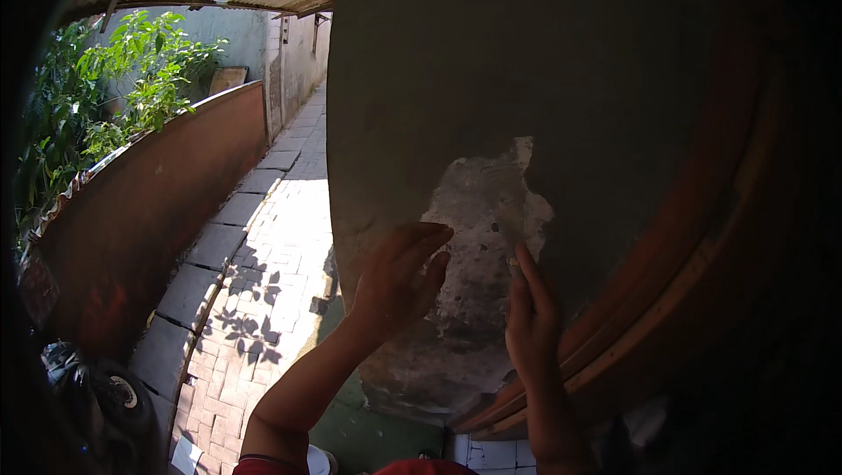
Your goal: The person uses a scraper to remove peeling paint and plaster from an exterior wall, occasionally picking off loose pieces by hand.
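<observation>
In front of me stands a shaded grey wall (421, 54) whose paint has come off in a ragged patch (474, 256), baring rough, pitted plaster. My right hand (533, 308) grips a scraper (512, 234) by its lower end, with the blurred grey blade pointing up against the patch. Whether the blade touches the plaster I cannot tell. At the left border of the patch is my left hand (403, 278), holding nothing, its thumb and fingers apart and close to the wall surface.
A wooden frame (649, 313) curves along the wall's right side. Leftward runs a sunlit paved path (254, 300), bordered by a low brown wall (158, 203) with leafy plants (140, 63) behind. Below are a green floor (377, 431), white tiles (495, 455) and a white round container (321, 460).
</observation>
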A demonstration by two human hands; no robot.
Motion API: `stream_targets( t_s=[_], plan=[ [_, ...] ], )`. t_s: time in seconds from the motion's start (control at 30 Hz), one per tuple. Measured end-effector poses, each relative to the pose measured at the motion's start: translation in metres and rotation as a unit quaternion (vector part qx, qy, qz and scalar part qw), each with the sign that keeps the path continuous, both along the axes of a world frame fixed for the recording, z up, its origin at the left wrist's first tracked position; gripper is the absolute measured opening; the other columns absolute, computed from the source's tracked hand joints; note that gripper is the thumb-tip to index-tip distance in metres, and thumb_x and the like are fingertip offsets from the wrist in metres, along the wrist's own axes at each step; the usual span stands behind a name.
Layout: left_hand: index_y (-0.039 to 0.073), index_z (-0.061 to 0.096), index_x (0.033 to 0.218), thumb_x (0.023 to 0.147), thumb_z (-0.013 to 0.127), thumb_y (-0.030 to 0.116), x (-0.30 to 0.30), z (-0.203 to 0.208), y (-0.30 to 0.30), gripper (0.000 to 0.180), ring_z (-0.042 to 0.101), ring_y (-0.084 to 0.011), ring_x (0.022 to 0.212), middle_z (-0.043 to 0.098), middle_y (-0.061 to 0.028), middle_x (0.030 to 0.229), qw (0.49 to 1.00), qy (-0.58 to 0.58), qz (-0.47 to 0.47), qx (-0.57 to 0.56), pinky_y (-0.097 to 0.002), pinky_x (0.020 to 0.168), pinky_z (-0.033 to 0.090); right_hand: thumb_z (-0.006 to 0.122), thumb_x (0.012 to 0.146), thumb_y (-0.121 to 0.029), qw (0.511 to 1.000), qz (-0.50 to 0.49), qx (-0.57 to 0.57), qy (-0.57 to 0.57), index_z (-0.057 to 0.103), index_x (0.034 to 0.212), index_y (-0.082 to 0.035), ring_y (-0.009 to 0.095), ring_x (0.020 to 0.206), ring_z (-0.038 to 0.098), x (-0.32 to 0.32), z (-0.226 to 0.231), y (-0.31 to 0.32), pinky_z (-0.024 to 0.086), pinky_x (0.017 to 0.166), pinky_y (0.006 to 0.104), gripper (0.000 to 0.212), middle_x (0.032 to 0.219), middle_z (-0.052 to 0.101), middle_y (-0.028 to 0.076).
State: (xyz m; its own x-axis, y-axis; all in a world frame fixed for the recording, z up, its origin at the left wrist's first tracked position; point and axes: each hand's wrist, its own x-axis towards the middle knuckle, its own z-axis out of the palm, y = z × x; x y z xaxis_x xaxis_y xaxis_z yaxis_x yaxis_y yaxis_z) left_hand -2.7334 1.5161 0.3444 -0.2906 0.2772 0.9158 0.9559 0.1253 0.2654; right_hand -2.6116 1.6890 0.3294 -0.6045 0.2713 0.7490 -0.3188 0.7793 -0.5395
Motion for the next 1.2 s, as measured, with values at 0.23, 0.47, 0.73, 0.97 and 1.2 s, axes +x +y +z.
stream_targets(
  t_s=[0.23, 0.47, 0.73, 0.97, 1.2],
  plan=[
    [0.002, 0.059, 0.127, 0.087, 0.069, 0.021, 0.015, 0.011, 0.038, 0.046, 0.048, -0.0361, 0.133, 0.052, -0.0198, 0.138, 0.986, 0.102, -0.044, -0.121, -0.0530, 0.112, 0.036, 0.048, 0.104, -0.011, 0.937, 0.149, -0.310, -0.066, 0.035, 0.151, -0.005, 0.006, 0.064, 0.051, -0.001, 0.010, -0.014, 0.044, 0.056, 0.0218, 0.050, 0.085, 0.055, 0.001],
    [-0.001, 0.059, 0.128, 0.091, 0.065, 0.024, 0.007, 0.012, 0.040, 0.045, 0.044, -0.0351, 0.136, 0.050, -0.0214, 0.141, 0.985, 0.080, -0.066, -0.137, -0.0522, 0.116, 0.032, 0.045, 0.104, -0.010, 0.936, 0.167, -0.309, -0.036, 0.032, 0.153, -0.006, 0.000, 0.059, 0.045, -0.012, 0.011, -0.018, 0.039, 0.051, 0.0174, 0.051, 0.075, 0.051, -0.005],
    [-0.001, 0.054, 0.134, 0.095, 0.060, 0.025, 0.007, 0.010, 0.041, 0.047, 0.043, -0.0342, 0.138, 0.048, -0.0211, 0.144, 0.983, 0.070, -0.089, -0.147, -0.0499, 0.118, 0.030, 0.043, 0.104, -0.006, 0.964, 0.101, -0.244, -0.021, 0.033, 0.153, -0.005, 0.002, 0.068, 0.048, -0.017, 0.007, -0.018, 0.043, 0.059, 0.0193, 0.051, 0.083, 0.052, -0.002],
    [-0.003, 0.052, 0.133, 0.094, 0.060, 0.026, 0.011, 0.006, 0.046, 0.049, 0.044, -0.0369, 0.136, 0.049, -0.0226, 0.142, 0.987, 0.078, -0.063, -0.122, -0.0501, 0.117, 0.032, 0.044, 0.104, -0.011, 0.951, 0.132, -0.278, -0.036, 0.034, 0.152, -0.004, 0.005, 0.074, 0.053, -0.014, 0.008, -0.018, 0.048, 0.065, 0.0204, 0.050, 0.096, 0.060, 0.002],
    [0.002, 0.053, 0.135, 0.094, 0.059, 0.022, 0.031, 0.009, 0.054, 0.046, 0.047, -0.0365, 0.134, 0.050, -0.0201, 0.141, 0.989, 0.019, -0.025, -0.144, -0.0482, 0.115, 0.035, 0.046, 0.102, -0.007, 0.954, 0.142, -0.262, -0.043, 0.035, 0.151, -0.002, 0.019, 0.107, 0.063, -0.014, 0.003, -0.002, 0.050, 0.089, 0.0298, 0.050, 0.127, 0.062, 0.017]
  ],
)
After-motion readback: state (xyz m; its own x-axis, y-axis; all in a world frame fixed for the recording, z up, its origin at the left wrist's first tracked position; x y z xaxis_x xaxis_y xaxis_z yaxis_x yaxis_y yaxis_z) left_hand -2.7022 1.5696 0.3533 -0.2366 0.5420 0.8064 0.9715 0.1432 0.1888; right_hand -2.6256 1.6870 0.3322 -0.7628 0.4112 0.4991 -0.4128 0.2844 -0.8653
